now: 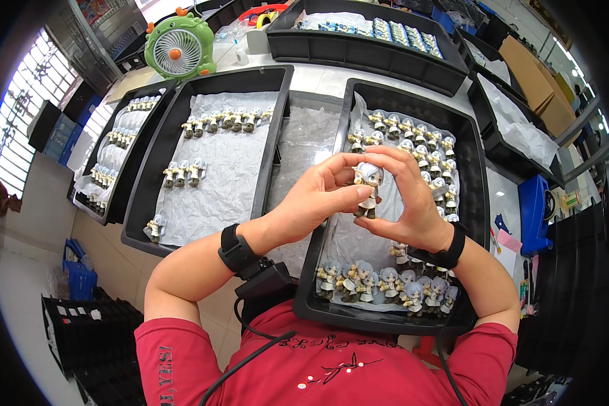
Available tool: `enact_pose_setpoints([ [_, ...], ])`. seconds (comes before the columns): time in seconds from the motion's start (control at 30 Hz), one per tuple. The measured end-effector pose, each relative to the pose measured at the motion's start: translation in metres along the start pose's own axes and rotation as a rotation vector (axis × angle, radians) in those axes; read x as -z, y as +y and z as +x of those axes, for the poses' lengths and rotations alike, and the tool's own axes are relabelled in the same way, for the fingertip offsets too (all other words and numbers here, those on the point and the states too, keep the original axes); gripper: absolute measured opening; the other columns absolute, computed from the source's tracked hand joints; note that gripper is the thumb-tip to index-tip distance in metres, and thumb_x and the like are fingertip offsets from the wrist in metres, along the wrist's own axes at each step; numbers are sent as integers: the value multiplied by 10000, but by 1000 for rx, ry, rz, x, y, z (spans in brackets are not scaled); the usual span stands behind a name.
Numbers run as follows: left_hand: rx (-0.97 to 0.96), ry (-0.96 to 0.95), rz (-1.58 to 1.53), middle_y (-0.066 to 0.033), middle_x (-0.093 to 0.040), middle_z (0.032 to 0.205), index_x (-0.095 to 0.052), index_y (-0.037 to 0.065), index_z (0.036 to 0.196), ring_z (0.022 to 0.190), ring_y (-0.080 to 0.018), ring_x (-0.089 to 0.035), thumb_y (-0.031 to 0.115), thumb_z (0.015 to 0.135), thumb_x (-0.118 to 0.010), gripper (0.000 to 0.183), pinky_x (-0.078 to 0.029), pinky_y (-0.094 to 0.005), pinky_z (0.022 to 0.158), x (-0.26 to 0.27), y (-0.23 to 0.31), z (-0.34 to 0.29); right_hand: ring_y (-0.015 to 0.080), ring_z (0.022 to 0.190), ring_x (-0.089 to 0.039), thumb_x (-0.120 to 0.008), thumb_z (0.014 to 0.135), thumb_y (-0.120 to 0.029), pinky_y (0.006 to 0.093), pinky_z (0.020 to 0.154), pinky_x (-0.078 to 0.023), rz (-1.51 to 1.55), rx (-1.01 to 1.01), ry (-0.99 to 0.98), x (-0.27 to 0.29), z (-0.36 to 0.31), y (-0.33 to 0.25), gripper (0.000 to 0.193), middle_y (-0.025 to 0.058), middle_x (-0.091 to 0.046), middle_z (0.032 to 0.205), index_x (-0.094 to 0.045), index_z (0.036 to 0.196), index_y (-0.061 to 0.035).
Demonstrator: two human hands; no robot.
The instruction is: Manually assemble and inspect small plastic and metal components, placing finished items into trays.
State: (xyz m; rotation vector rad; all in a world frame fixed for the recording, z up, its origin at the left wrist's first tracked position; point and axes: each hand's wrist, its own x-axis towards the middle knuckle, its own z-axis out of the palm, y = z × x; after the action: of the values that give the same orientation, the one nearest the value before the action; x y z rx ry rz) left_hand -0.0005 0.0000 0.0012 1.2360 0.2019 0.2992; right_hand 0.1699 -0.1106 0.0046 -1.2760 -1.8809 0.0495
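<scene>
A small figurine (368,177) with pale blue-grey hair, a white outfit and dark boots stands upright between my hands. My left hand (318,193) pinches it, the thumb lying across its front. From the other side my right hand (413,199) curves round it, fingers near the head and thumb by the feet. Both hands are over the right black tray (477,169), where rows of similar figurines (389,277) rest on white tissue paper. The left black tray (277,135) holds fewer figurines (227,120), in separate rows on tissue.
Another tray (118,213) with figurines stands at the far left. A green animal-shaped fan (179,47) sits behind the left tray. At the back is a black tray (365,54) with small blue and white items. A blue bin (534,213) and cardboard (531,74) are on the right.
</scene>
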Motion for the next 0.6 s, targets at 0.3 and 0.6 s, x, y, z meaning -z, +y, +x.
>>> enact_pose_setpoints([
  [0.3,-23,48,17,-100,-597,1144,-394,51,1326,1075,-197,-612,133,932,-562,437,-512,-313,868,-3,2,-1,325,1209,-460,-829,622,-156,418,1014,-389,5,6,9,0,0,0,760,144,-483,1291,-460,1278,-57],
  [0.6,6,69,-20,-79,-561,1203,-415,74,1321,1091,-181,-594,151,935,-571,424,-506,-287,869,-1,2,-1,328,1197,-476,-823,632,-140,420,1016,-387,11,18,28,-1,-1,2,761,150,-494,1279,-451,1291,-49],
])
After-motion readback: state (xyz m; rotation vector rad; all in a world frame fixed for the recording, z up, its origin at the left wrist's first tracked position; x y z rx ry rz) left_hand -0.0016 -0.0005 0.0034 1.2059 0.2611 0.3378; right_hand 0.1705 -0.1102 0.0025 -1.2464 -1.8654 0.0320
